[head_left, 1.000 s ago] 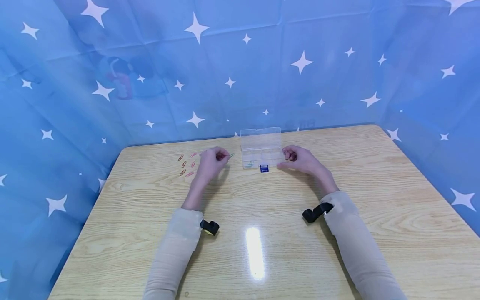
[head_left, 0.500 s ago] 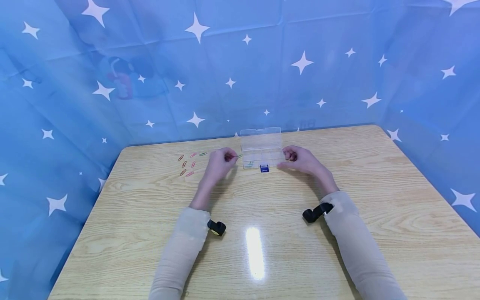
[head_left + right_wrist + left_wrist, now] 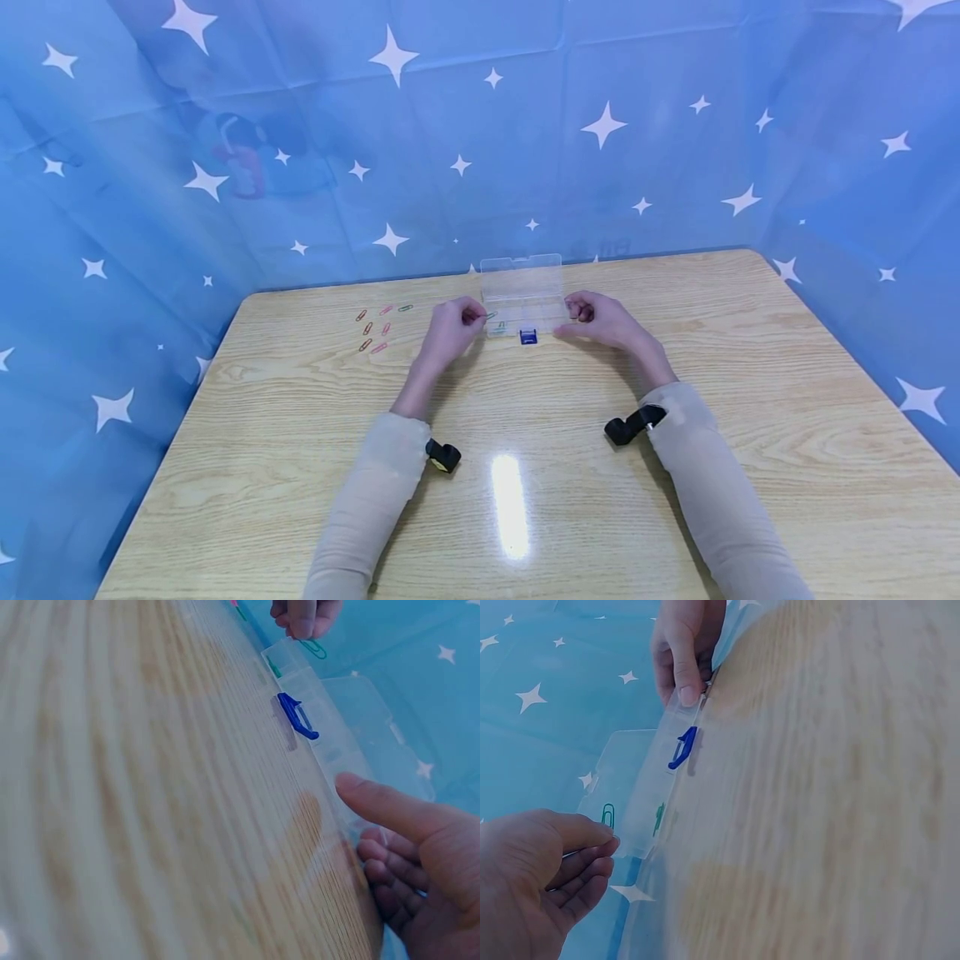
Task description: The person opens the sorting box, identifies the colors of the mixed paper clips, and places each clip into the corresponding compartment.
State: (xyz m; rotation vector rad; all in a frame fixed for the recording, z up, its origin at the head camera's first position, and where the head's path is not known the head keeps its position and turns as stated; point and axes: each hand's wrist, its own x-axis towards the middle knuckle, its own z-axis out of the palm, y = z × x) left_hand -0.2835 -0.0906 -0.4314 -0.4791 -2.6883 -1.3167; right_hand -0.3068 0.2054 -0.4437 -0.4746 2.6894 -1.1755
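My left hand [image 3: 453,329] pinches a green paper clip [image 3: 608,816] between thumb and fingertips, over the left end of a clear plastic box [image 3: 536,313]. The box's transparent lid [image 3: 522,277] stands raised at the back. Inside its left front compartment lie green paper clips [image 3: 658,819], too small to count surely. A blue latch [image 3: 528,337] hangs from the front edge. At the box's right end, my right hand [image 3: 603,319] holds it, thumb [image 3: 360,791] against the front and the other fingers curled at the side.
Left of the box, several paper clips lie in loose rows on the wooden table [image 3: 570,467]: brown-red clips [image 3: 367,328], pink clips [image 3: 386,329] and a green one [image 3: 406,307]. A blue starry curtain [image 3: 525,150] rises behind the table.
My left hand has moved right with the green paper clip, from beside the box to over its left end. A green clip on the table is now uncovered. The right hand has stayed put.
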